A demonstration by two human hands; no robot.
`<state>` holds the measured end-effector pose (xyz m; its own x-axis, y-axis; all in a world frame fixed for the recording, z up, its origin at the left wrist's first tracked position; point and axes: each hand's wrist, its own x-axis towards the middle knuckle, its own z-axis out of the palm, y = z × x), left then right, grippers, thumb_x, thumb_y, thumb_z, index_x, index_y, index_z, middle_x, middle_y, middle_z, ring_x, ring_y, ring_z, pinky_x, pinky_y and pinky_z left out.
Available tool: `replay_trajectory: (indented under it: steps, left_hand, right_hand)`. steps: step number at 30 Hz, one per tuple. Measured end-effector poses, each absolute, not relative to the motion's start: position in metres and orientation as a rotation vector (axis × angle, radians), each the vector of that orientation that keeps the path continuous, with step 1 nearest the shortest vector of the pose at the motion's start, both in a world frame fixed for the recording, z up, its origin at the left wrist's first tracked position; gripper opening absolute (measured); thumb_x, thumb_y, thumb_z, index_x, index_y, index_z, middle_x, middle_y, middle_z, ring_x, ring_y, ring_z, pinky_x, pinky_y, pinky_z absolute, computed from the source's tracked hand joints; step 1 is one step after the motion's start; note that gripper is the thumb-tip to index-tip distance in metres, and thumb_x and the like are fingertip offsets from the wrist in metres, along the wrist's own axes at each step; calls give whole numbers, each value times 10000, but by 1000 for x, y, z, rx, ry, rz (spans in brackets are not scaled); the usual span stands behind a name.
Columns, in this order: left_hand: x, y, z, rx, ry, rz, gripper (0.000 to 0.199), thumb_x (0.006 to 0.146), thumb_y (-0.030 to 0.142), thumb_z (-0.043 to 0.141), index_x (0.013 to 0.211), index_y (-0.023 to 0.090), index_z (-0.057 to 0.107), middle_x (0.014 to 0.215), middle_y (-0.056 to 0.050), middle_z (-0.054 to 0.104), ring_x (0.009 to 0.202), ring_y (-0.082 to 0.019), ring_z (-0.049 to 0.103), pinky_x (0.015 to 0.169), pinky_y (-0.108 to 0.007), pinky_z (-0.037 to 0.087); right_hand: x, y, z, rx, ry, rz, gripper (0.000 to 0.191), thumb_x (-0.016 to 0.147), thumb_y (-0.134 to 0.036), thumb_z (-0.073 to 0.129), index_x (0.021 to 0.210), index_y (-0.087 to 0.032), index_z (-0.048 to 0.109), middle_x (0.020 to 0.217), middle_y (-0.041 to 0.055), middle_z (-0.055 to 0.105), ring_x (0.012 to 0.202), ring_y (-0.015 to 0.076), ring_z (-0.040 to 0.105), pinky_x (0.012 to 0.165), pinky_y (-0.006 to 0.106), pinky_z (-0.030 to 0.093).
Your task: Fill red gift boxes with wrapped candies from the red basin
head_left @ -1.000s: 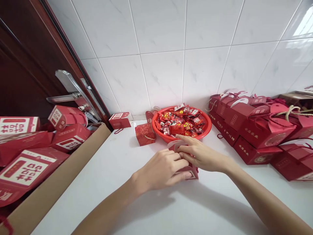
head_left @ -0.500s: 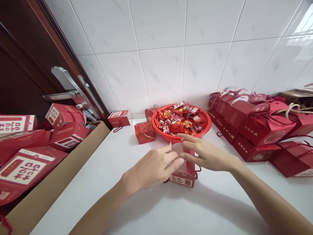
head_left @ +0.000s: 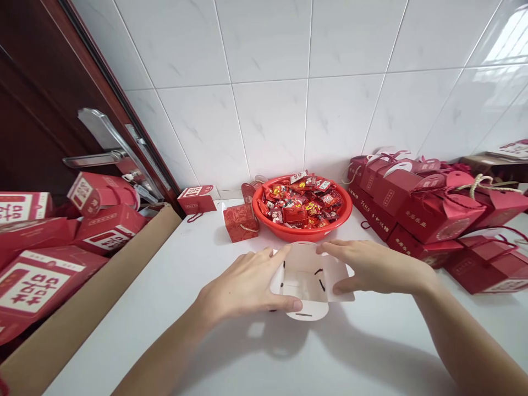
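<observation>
A small gift box [head_left: 303,283] stands on the white table with its top flaps spread apart, showing its white inside and dark cord ends through the walls. My left hand [head_left: 247,283] is at its left side, fingers stretched out and thumb over the near flap. On the opposite side, my right hand [head_left: 367,268] lies against the right flap, thumb and fingers apart. Just behind the box sits a red plastic basket [head_left: 301,235] heaped with wrapped candies [head_left: 305,201].
Red boxes [head_left: 416,209] are stacked along the right. A cardboard carton [head_left: 99,291] with several more red boxes fills the left. A patterned red box [head_left: 241,223] lies beside the basket, and another red box [head_left: 197,199] stands near the door handle [head_left: 94,159].
The box's top has been opened; its closed red top and window are replaced by spread white flaps. My hands have moved apart to its two sides.
</observation>
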<state>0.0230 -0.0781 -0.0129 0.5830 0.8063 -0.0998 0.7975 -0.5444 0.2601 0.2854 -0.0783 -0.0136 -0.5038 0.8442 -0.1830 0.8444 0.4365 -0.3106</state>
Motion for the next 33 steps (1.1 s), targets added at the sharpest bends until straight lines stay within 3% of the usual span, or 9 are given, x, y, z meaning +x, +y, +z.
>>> replay_trajectory:
  steps: [6, 11, 17, 23, 27, 33]
  left_hand:
    - [23, -72, -13, 2420, 1278, -23, 737, 680, 671, 713, 1299, 297, 570, 839, -11, 694, 787, -272, 673, 580, -277, 424]
    - [23, -66, -15, 2405, 1202, -14, 655, 688, 674, 708, 1212, 290, 627, 890, -21, 720, 820, -273, 685, 598, -279, 440]
    - [26, -68, -16, 2349, 1283, -77, 721, 620, 659, 765, 1229, 309, 606, 972, -31, 700, 933, -309, 664, 645, -295, 460]
    - [35, -63, -28, 2389, 1315, -17, 749, 631, 725, 725, 1204, 259, 607, 1017, -73, 687, 923, -320, 669, 655, -317, 461]
    - [36, -61, -31, 2420, 1334, 20, 866, 640, 750, 708, 1321, 235, 566, 1091, -107, 689, 936, -331, 675, 652, -319, 464]
    - [24, -57, -8, 2501, 1249, 140, 758, 825, 723, 573, 1436, 278, 517, 1152, -97, 698, 993, -292, 666, 761, -326, 487]
  right_hand:
    - [285, -65, -20, 1536, 2662, -783, 639, 669, -440, 815, 1218, -228, 564, 1158, 110, 696, 961, 300, 678, 715, 333, 518]
    - [292, -53, -28, 1456, 2716, -897, 686, 633, -524, 823, 1200, -234, 567, 1152, 92, 688, 970, 282, 676, 728, 316, 517]
    - [288, -54, -23, 1505, 2590, -872, 726, 587, -501, 859, 1190, -213, 576, 1114, 92, 694, 895, 273, 679, 695, 314, 501]
    - [292, -51, -24, 1580, 2634, -794, 661, 633, -519, 820, 1171, -215, 586, 1048, 98, 692, 882, 281, 674, 671, 322, 503]
    - [297, -49, -22, 1584, 2691, -788, 607, 679, -517, 788, 1170, -210, 604, 1049, 106, 704, 892, 283, 673, 677, 330, 513]
    - [314, -35, -7, 1580, 2955, -900, 408, 862, -507, 625, 1121, -193, 658, 1020, 83, 740, 893, 230, 689, 748, 323, 532]
